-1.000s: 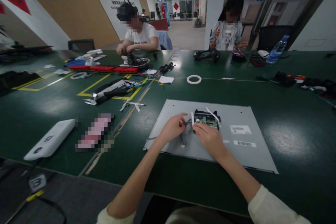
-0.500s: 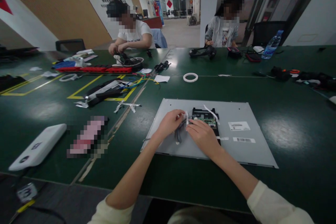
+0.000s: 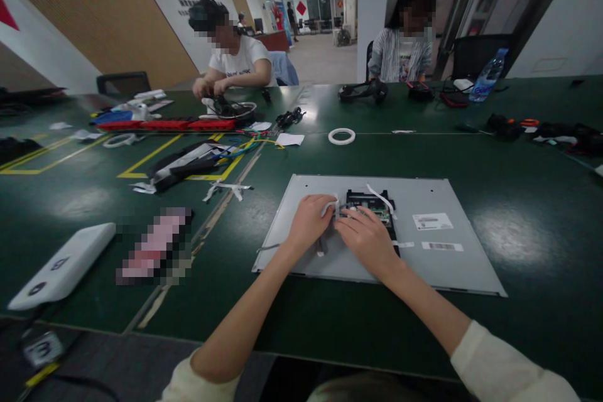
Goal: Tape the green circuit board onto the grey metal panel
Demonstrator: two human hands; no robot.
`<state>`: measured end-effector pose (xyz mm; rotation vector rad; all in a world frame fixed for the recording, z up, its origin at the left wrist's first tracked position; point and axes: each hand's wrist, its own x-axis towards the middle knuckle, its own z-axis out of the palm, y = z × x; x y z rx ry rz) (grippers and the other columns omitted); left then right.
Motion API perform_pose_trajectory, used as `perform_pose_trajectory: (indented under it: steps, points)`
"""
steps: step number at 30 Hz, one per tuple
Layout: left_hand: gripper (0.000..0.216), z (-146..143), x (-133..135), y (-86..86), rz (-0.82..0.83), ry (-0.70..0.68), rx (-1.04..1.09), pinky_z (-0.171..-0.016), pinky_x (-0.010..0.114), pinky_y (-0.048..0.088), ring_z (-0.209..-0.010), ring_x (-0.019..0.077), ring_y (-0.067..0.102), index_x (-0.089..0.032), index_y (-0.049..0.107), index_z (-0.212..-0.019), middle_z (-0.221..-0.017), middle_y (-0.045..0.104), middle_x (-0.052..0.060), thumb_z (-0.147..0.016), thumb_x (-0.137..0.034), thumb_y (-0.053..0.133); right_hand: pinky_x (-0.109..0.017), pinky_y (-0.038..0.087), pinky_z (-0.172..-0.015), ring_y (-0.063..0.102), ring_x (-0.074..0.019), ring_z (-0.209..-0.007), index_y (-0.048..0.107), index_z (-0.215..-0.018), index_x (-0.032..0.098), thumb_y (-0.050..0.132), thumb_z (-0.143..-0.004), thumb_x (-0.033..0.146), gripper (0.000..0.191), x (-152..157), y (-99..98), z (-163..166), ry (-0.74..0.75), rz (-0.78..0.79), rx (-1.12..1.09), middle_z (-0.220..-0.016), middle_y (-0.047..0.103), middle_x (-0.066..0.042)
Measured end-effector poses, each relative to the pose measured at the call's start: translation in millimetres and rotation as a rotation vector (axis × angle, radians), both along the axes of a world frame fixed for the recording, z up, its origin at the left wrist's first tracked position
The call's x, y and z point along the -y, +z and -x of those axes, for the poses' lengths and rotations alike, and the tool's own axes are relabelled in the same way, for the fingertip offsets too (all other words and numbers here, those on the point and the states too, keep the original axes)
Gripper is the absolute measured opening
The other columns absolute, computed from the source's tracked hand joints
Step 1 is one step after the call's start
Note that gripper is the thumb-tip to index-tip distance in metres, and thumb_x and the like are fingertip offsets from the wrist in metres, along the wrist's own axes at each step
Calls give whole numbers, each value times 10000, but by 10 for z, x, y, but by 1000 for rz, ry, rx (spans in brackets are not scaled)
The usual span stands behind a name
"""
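A flat grey metal panel, like the back of a display, lies on the table before me. A black-framed green circuit board is fixed at its middle, with a loose white tape strip across its top. My left hand is closed in a pinch on another strip of white tape left of the board. Bent over the board's left edge, my right hand has its fingertips together beside that strip; what they grip is hidden. A grey cable shows below, partly covered by my hands.
A white tape roll lies beyond the panel. To the left are a white power bank, a pink phone-like object and tape scraps. Two people sit across the table; a water bottle stands at the far right.
My left hand has turned slightly and moved right, its fingers now covering more of the tape. My right fingers have shifted slightly over the board's edge. The view has moved a little.
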<state>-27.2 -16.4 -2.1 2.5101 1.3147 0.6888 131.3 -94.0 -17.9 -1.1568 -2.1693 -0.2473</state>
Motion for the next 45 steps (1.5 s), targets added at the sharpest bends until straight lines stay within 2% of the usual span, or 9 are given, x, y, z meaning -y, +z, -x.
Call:
perform_pose_trajectory:
  steps: [7, 14, 19, 24, 32, 38, 45]
  points:
    - [258, 1, 14, -53, 16, -41, -61, -1083, 460, 215, -1132, 206, 551, -239, 634, -1050, -1124, 659, 41, -851, -215, 471, -388, 346, -1016, 534, -176, -1120, 659, -962, 159, 481, -881, 120, 199, -18, -59, 0, 23, 4, 45, -1012, 675, -69]
    - [402, -18, 24, -134, 77, -74, -58, -1073, 427, 255, -1135, 210, 548, -245, 512, -1239, -1257, 583, 49, -841, -209, 464, -405, 338, -1029, 561, -183, -1078, 656, -916, 139, 477, -874, 106, 186, -26, -91, 5, 72, 34, 133, -955, 683, -74]
    - [503, 41, -28, -120, 134, -155, -84, -1066, 405, 279, -1193, 211, 502, -252, 453, -1301, -1317, 532, 62, -802, -209, 503, -381, 331, -1044, 542, -200, -1113, 656, -913, 104, 493, -848, 101, 175, -6, -83, 23, 88, 47, 188, -956, 676, -108]
    - [530, 113, -60, -87, 177, -233, -99, -1088, 414, 233, -1256, 207, 440, -244, 404, -1343, -1385, 461, 69, -822, -261, 502, -383, 318, -1059, 541, -206, -1109, 647, -965, 81, 479, -845, 115, 210, 38, -40, 33, 101, 38, 240, -971, 670, -132]
    - [749, 181, -24, -37, 224, -314, -148, -1101, 472, 149, -1342, 252, 310, -269, 261, -1427, -1459, 347, 89, -775, -372, 615, -401, 298, -1070, 588, -209, -988, 643, -874, 99, 441, -842, 101, 204, 222, 53, 72, 125, 44, 281, -866, 677, -111]
    - [766, 176, 6, 38, 264, -356, -204, -1106, 466, 116, -1377, 257, 227, -280, 227, -1439, -1494, 276, 77, -785, -430, 597, -462, 238, -1094, 592, -208, -964, 641, -878, 105, 410, -851, 98, 232, 287, 66, 89, 118, 57, 249, -833, 676, -105]
    - [830, 199, -16, -3, 257, -365, -223, -1109, 474, 104, -1381, 274, 209, -247, 181, -1454, -1500, 254, 95, -764, -438, 602, -474, 246, -1084, 565, -225, -999, 636, -903, 108, 420, -853, 122, 223, 330, 58, 110, 129, 78, 271, -865, 668, -108]
